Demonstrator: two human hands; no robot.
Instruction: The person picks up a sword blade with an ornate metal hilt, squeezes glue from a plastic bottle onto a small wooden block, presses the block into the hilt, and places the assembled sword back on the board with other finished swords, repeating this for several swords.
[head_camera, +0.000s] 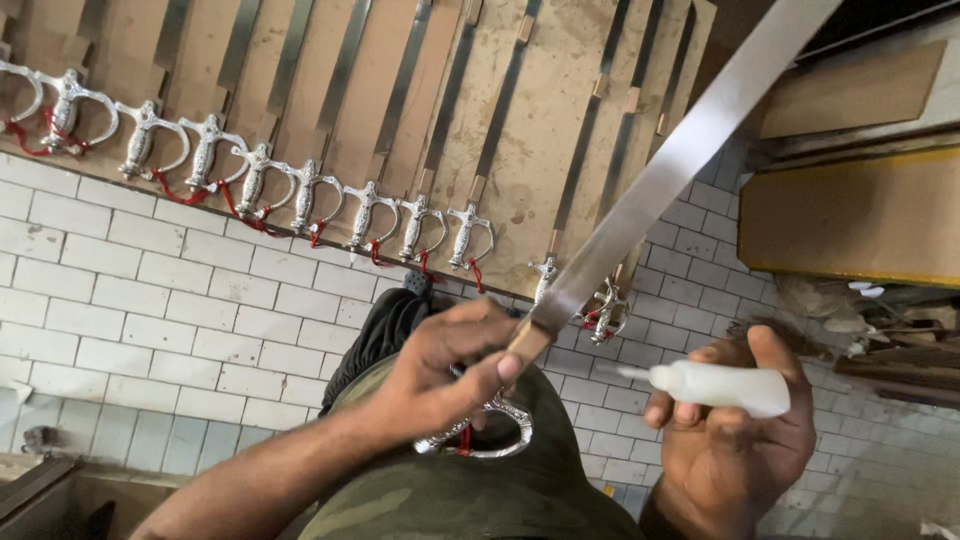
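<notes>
My left hand (445, 365) grips a sword by its silver ornate hilt (490, 435), thumb near the base of the blade. The long steel blade (680, 155) runs up and to the right, out of the top of the frame. My right hand (730, 440) holds a small white squeeze bottle (725, 387) lying sideways, its thin nozzle (635, 372) pointing left toward the blade's base, a short gap apart. My lap in olive camouflage trousers (470, 500) lies under both hands.
A row of several finished swords with silver hilts (255, 180) and red tassels lies on a cardboard sheet (520, 170) over a white tiled floor (130, 300). More cardboard and boards (850, 215) sit at the right. A dark cloth (385, 330) lies by my knee.
</notes>
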